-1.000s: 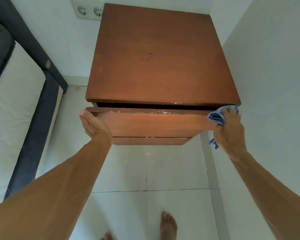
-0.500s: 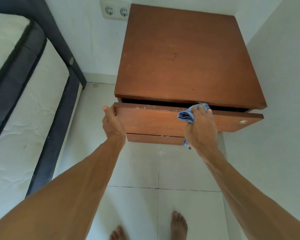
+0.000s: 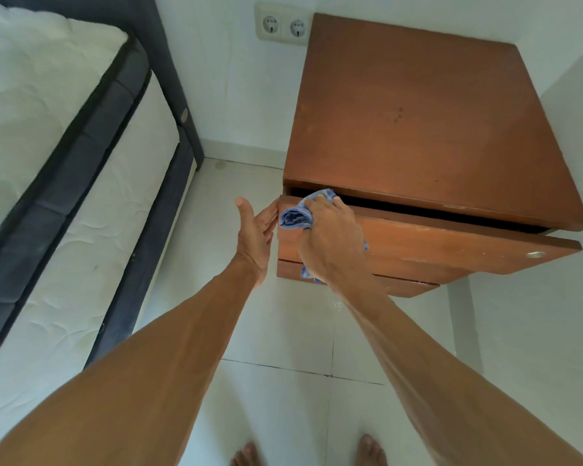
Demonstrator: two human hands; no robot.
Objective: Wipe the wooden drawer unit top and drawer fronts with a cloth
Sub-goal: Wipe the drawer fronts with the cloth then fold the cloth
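- At the left end of the top drawer, the right hand is bunched around the blue cloth and pressing it onto the drawer's front and top edge, right by the corner.
- Left hand is flat and open, holding nothing, fingers laid against the drawer's left end, looks like it's bracing it.
- That drawer is pulled partway out from under the unit top, so there's a dark gap showing behind its top edge. A second drawer front sits below it, closed as far as I can tell.
- The bit that matters: the drawer front's long axis runs left to right across the view, and the cloth is parked at the far left of it. So nearly all the bare wood lies to the right of the cloth hand, out toward the little round knob.
- My guess is the next stroke has to go rightward along that axis, and the right hand is the one for it since it's already on the wood with the cloth.
- Lower front is probably not done yet; can't tell about the top.
- Only snag I can see: pushing hard could shove the drawer in, hence the left hand steadying.
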